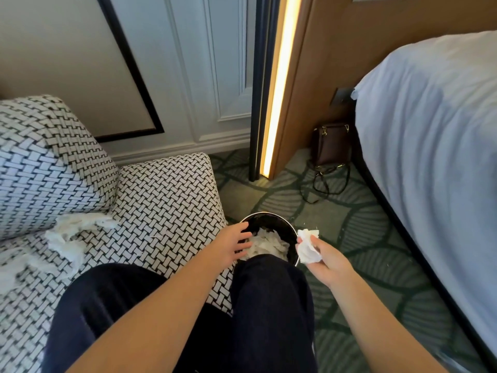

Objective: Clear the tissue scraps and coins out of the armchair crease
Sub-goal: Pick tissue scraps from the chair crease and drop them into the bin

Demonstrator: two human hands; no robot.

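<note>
At three o'clock of the bin (279, 224), right hand (329, 258) pinches a tissue scrap (308, 249); at nine, left hand (232, 246) lies open, empty

The armchair (161, 200) has a black-and-white woven pattern, the tissues (308, 250) are white, the bin (269, 222) black, the carpet (363, 238) green with curved shapes, and the bag (332, 144) brown.

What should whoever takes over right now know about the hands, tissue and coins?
Left hand: open, fingers at the rim of the waste bin.
Right hand: grips a crumpled tissue by the bin's right edge, not yet dropped.
Done: a pile of binned tissue lies inside.
Left: torn tissue scraps lie along the armchair crease. No coins visible.
</note>
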